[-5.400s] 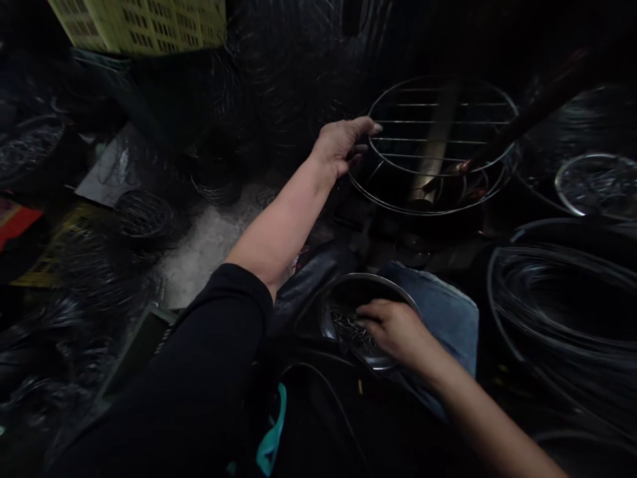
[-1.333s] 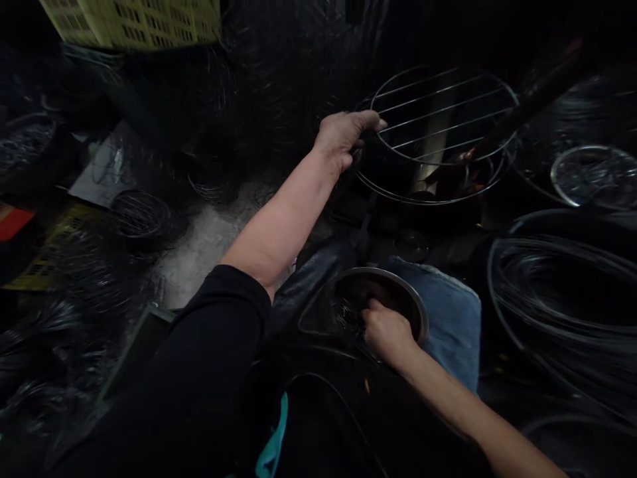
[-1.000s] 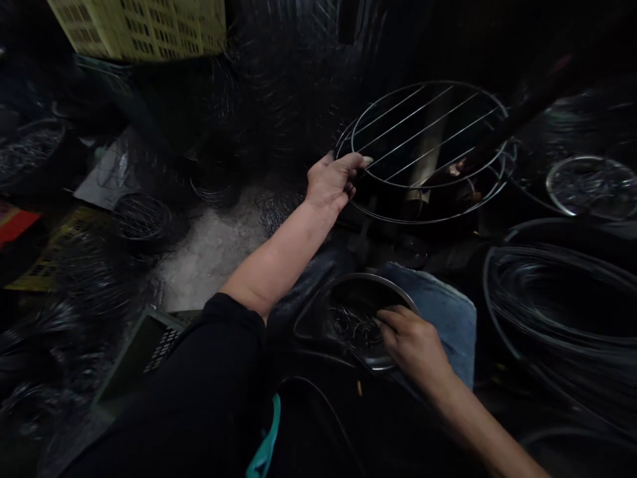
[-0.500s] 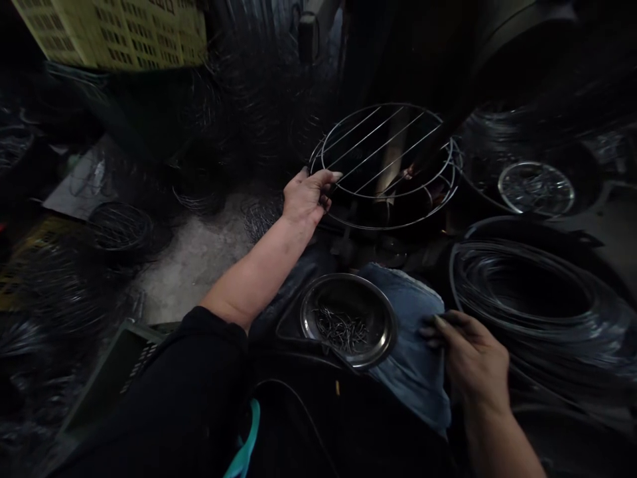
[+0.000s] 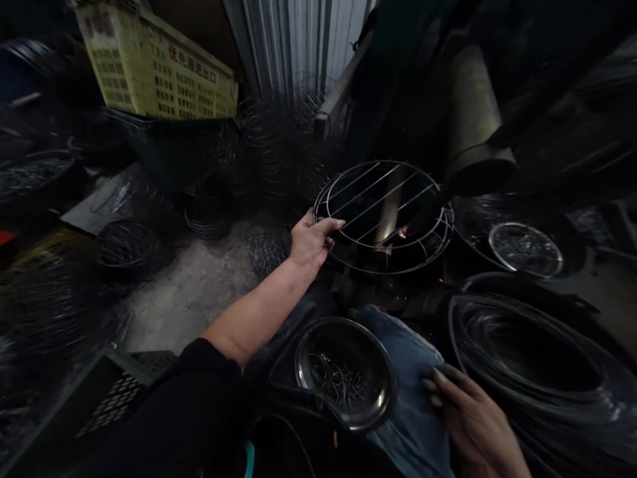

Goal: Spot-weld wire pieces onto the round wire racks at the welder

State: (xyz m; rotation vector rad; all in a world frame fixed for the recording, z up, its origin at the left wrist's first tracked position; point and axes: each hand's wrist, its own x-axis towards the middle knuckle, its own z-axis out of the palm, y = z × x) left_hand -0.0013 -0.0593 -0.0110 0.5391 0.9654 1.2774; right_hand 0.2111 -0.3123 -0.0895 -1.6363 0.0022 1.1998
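Note:
My left hand (image 5: 309, 247) grips the near left side of a round wire rack (image 5: 377, 197), thumb on top and fingers curled under the rim. The rack has two rings and several parallel bars, and its right side lies by a machine's rod-like parts, where a small spot glows orange. My right hand (image 5: 475, 415) is closed, thumb pressed to the fingers, beside blue denim (image 5: 415, 392); what it pinches, if anything, is too small to make out. Between my arms a shiny metal bowl (image 5: 383, 372) holds many short bent wire pieces (image 5: 338, 380).
A large coil of wire (image 5: 527, 312) lies to the right, below a round dish (image 5: 526, 249) of small metal parts. At upper left a yellow crate (image 5: 194, 86) sits on a dark bin. Wire racks (image 5: 127, 242) are on the floor, and a green crate (image 5: 112, 398) stands at lower left.
The view has tilted up, so the rack, bowl and both hands appear lower in the picture. My left hand keeps its grip on the rack; my right hand stays beside the denim.

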